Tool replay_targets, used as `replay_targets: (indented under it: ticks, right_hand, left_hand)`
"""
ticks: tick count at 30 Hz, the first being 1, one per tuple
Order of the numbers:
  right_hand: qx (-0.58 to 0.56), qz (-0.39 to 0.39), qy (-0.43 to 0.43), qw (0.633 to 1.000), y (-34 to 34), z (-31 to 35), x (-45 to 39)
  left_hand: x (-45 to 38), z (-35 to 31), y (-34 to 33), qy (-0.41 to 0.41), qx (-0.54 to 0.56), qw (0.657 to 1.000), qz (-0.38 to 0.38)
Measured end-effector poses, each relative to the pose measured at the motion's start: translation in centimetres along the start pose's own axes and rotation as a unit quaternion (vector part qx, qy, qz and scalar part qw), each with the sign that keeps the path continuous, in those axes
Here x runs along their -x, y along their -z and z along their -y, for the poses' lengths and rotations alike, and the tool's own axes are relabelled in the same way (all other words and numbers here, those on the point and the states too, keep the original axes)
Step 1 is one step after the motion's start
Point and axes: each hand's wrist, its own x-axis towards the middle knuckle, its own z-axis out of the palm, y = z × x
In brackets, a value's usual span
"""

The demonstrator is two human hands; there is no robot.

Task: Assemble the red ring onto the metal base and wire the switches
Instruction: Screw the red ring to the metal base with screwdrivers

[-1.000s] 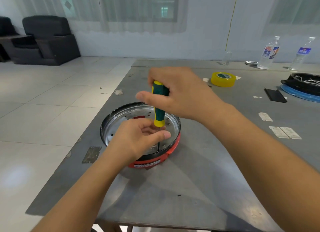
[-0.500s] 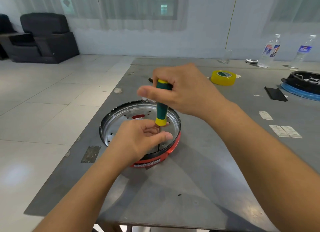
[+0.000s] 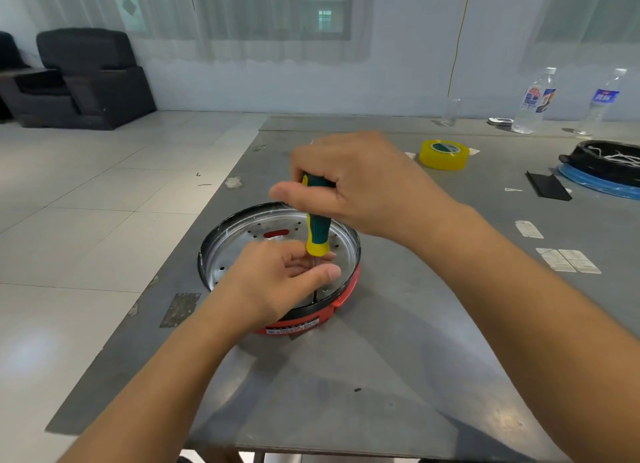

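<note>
My right hand (image 3: 367,185) grips the green-yellow screwdriver (image 3: 317,228) upright at frame centre — left hand (image 3: 277,282) pinches its thin shaft over the shiny perforated metal base (image 3: 239,251), red ring (image 3: 346,289) beneath.

Workshop room: metal worktable (image 3: 398,376), tape roll (image 3: 444,154), armchair (image 3: 86,78).

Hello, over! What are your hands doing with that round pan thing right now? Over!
Right hand grips screwdriver, upright in metal base. Left hand steadies shaft. Red ring under base. Nothing in the way.

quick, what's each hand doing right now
Left hand: fingers curled at the screwdriver shaft; a pinch cannot be told.
Right hand: grips the screwdriver handle.
</note>
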Motion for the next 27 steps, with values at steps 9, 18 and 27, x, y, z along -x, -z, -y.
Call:
replay_targets:
  ticks: [9,18,27]
  right_hand:
    - [-0.212,0.161,-0.105,0.958,2.1,-1.0,0.4]
    - [-0.097,0.044,-0.077,0.991,0.4,-1.4,0.5]
    - [-0.132,0.090,-0.088,0.983,1.2,-1.9,1.3]
  left_hand:
    - [0.3,0.6,-0.9,0.015,0.012,1.000,-0.020]
    - [0.7,0.0,-1.4,-0.007,-0.035,0.999,-0.016]
    - [-0.3,1.4,1.5,-0.020,-0.398,0.892,0.212]
